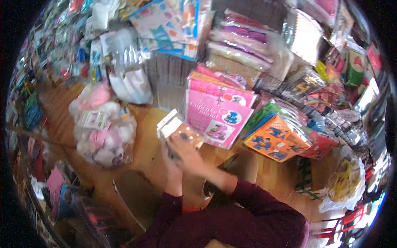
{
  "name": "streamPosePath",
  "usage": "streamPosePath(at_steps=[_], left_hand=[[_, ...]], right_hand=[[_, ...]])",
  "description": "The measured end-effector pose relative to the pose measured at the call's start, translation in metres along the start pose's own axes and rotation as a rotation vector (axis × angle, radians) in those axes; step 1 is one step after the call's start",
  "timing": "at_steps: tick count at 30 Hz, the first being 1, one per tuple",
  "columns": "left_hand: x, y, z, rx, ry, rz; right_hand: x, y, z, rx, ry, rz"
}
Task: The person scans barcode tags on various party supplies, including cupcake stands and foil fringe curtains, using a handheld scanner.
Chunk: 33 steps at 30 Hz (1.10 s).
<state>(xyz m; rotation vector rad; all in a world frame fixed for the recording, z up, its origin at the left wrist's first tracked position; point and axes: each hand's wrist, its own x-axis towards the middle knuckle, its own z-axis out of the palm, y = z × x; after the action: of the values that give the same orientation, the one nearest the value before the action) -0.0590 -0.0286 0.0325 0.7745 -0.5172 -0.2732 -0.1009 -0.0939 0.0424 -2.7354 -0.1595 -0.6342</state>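
Note:
A small flat packet (pixel 191 134) with a white header and a shiny copper-brown face with light spots is in front of my lap, tilted. My left hand (pixel 173 165) grips it from beneath at its lower left, the fingers mostly hidden. Across its face lies my right hand (pixel 186 153), fingers stretched out and slightly blurred. What the packet contains, I cannot make out. Just beyond it, a pink cupcake stand pack (pixel 217 111) leans upright with other flat packs behind.
Left of my hands, a clear bag of soft white and pink items (pixel 103 132) sits on the wooden floor (pixel 144 124). To the right are an orange pack with caped figures (pixel 275 138) and a bag with yellow contents (pixel 345 182). Stacked wrapped goods (pixel 240 41) stand at the back.

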Motion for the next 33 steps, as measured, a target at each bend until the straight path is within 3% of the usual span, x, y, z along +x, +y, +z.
streamPosePath(at_steps=[4, 5, 7, 8, 10, 11, 12, 13, 14, 16, 17, 19, 21, 23, 24, 29, 31, 33], left_hand=[[0.011, -0.024, -0.027, -0.61, 0.204, -0.351], [0.008, -0.028, -0.025, -0.609, 0.193, -0.365], [0.007, -0.015, -0.005, -0.354, 0.094, -0.218], [0.006, -0.033, -0.02, -0.495, 0.09, -0.288], [0.001, -0.012, -0.002, -0.359, 0.034, -0.233], [0.001, -0.004, 0.005, -0.216, -0.012, -0.171], [0.006, -0.008, 0.001, -0.331, 0.061, -0.34], [0.01, -0.01, -0.001, -0.33, 0.055, -0.326], [0.014, -0.012, -0.002, -0.325, 0.103, -0.318], [0.017, 0.001, -0.002, -0.3, 0.124, -0.285], [0.018, 0.0, -0.005, -0.299, 0.131, -0.28], [0.022, -0.009, -0.012, -0.238, 0.179, -0.289], [0.023, -0.024, -0.015, -0.249, 0.091, -0.328], [0.014, -0.033, 0.0, -0.488, 0.058, -0.192], [0.012, -0.01, 0.011, -0.327, 0.047, -0.224], [0.005, -0.019, 0.004, -0.311, -0.002, -0.385], [0.0, -0.022, 0.005, -0.259, -0.058, -0.435], [-0.001, -0.017, 0.011, -0.285, -0.013, -0.435]], right_hand=[[-0.002, -0.003, -0.017, 0.058, -0.08, 0.156], [0.003, 0.006, -0.023, 0.053, -0.071, 0.169], [0.014, 0.035, -0.031, -0.165, 0.217, 0.152], [0.018, 0.056, -0.028, -0.172, 0.222, 0.156], [0.026, 0.091, -0.026, 0.18, 0.335, 0.479], [0.024, 0.1, -0.03, 0.174, 0.343, 0.475], [0.024, 0.104, -0.039, 0.249, 0.328, 0.665], [0.026, 0.108, -0.047, 0.327, 0.307, 0.849], [0.027, 0.109, -0.051, 0.328, 0.308, 0.832], [0.025, 0.091, -0.06, 0.683, 0.592, 0.782], [0.025, 0.078, -0.062, 0.687, 0.584, 0.779], [0.027, 0.042, -0.064, 0.501, 0.634, 0.394], [0.021, 0.015, -0.047, 0.044, 0.436, 0.073], [0.02, -0.001, -0.036, 0.024, 0.312, 0.102], [0.018, -0.005, -0.032, 0.009, 0.19, 0.122], [0.05, 0.041, -0.051, -0.113, 0.241, 0.105], [0.061, 0.055, -0.066, 0.193, 0.128, 0.452], [0.057, 0.057, -0.06, 0.186, 0.115, 0.493]])
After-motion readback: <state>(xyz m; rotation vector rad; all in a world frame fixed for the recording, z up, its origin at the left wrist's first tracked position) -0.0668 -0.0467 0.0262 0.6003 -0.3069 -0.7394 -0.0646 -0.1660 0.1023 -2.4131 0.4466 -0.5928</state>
